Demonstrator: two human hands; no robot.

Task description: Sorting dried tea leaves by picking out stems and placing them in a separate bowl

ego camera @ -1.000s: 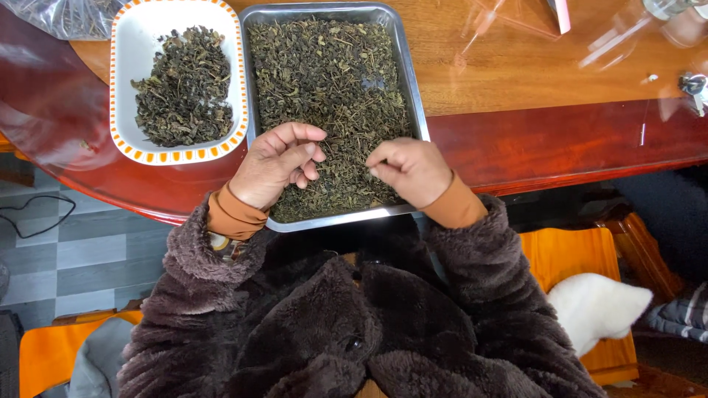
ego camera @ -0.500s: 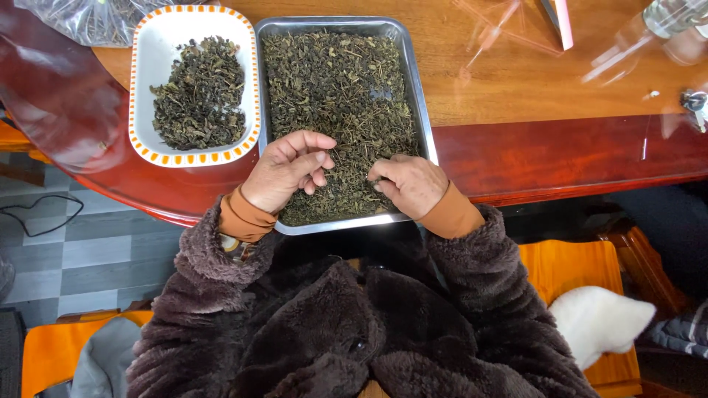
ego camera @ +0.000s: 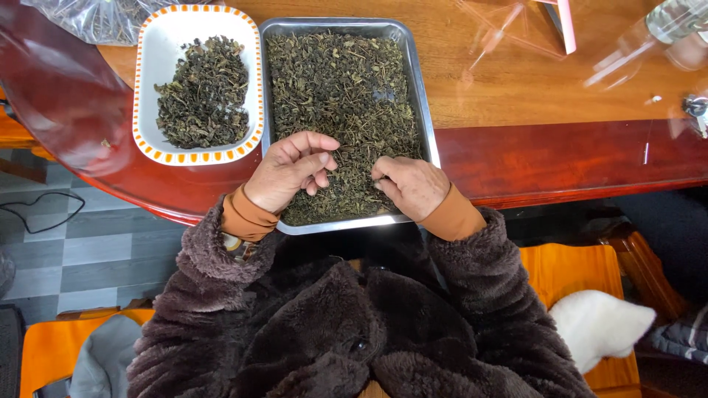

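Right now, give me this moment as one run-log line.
left hand: fingers curled over dried leaves | right hand: pinching into leaves | metal tray: on wooden table | white dish: left of tray, smaller leaf pile

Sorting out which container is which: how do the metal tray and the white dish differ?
The metal tray is bare silver with straight sides; the white dish has rounded corners and an orange-patterned rim. The tray is larger and covered edge to edge with dried leaves; the dish holds a smaller, darker pile with bare white around it. Both hands, left hand and right hand, rest in the tray, none in the dish. Both sit side by side on the table.
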